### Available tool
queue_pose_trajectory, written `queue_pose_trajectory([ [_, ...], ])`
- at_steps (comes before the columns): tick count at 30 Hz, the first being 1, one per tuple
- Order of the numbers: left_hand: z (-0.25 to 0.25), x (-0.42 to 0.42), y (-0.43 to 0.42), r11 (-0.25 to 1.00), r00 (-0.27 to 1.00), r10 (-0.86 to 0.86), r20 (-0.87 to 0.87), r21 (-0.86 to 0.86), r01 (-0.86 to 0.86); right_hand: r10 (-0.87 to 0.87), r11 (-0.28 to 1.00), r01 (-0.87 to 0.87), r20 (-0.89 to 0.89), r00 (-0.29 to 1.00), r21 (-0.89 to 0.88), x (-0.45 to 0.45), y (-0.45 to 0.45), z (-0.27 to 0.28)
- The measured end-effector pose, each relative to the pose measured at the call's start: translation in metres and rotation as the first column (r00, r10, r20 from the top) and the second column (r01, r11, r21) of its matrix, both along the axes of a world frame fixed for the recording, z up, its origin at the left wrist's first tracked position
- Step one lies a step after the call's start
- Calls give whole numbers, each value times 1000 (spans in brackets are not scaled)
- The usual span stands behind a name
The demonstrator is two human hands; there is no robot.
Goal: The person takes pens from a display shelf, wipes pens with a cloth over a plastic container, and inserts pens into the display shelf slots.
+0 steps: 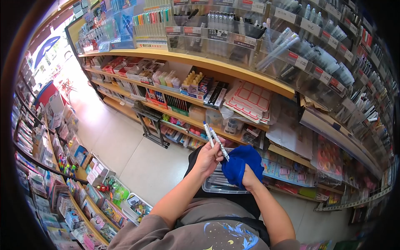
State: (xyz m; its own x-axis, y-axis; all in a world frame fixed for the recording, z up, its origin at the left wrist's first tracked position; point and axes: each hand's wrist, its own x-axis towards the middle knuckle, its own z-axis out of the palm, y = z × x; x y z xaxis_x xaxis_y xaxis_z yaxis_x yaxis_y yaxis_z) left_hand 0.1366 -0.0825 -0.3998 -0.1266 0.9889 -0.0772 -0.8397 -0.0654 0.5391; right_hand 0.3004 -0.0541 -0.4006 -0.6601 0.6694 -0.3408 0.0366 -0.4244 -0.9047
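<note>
Two slim white pens with blue ends [208,133] stick up from my left hand [211,156], whose fingers are pinched around them. The lower end of one pen reaches the edge of a blue cloth [242,164]. Bunched up, the cloth is gripped by my right hand [251,179], and its folds hide most of those fingers. Beneath both hands, a clear plastic box [227,191] holding several pens rests on my lap, partly covered by the cloth.
Ahead stands a wooden shelf unit [183,53] with clear pen racks [233,35] on top and boxed stationery below. A black metal stand [152,125] is on the tiled floor [139,160]. Shelves of goods [89,204] and plastic bins [135,204] line the left.
</note>
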Motion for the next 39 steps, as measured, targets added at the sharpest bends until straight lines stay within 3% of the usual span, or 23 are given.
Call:
queue_pose_trajectory([
  [4, -4, 0, 1, 998, 994, 70, 80, -14, -69, -73, 992, 70, -29, 997, -101, -3, -3, 21],
  [7, -3, -3, 1, 997, 991, 74, 113, -32, -71, -124, 981, 95, -165, 978, -170, -3, 8, 0],
  [10, -4, -3, 1, 1000, 994, 7, 105, 5, -7, -352, 924, 296, -241, 904, -241, -7, 11, 10],
  [11, 0, 0, 0, 1000, 999, 0, 37, -18, 1, -281, 943, 196, -327, 902, -270, -4, 15, 16],
  [14, 7, 9, -4, 964, 904, -260, -340, -147, 222, -289, 950, 173, -520, 804, -260, 2, 23, -8],
  [16, 8, 18, -8, 890, 723, -455, -520, -237, 389, -319, 942, 234, -428, 846, -239, 5, 22, -20],
  [18, 4, 21, -10, 822, 625, -553, -551, -238, 517, -430, 901, 373, -357, 829, -220, 3, 19, -16],
  [20, 3, 22, -11, 804, 587, -577, -567, -267, 532, -366, 927, 289, -399, 841, -241, 7, 16, -15],
  [22, -1, 20, -10, 792, 580, -594, -558, -278, 543, -315, 949, 282, -347, 883, -143, 8, 15, -11],
  [26, 4, 24, -9, 822, 458, -522, -719, -281, 496, -299, 952, 306, -269, 916, -15, 10, 16, -7],
  [29, -7, 28, -7, 869, 461, -399, -792, -168, 465, -427, 871, 486, -373, 824, 75, 3, 22, -24],
  [32, 6, 29, -9, 869, 284, -415, -864, -285, 404, -485, 851, 524, -436, 758, -34, 5, 23, -2],
  [36, 7, 29, -11, 906, 283, -333, -900, -221, 362, -542, 835, 509, -476, 693, -210, 6, 28, -2],
  [39, -1, 27, -10, 920, 270, -276, -923, -172, 351, -541, 831, 331, -509, 670, -448, 11, 36, 1],
])
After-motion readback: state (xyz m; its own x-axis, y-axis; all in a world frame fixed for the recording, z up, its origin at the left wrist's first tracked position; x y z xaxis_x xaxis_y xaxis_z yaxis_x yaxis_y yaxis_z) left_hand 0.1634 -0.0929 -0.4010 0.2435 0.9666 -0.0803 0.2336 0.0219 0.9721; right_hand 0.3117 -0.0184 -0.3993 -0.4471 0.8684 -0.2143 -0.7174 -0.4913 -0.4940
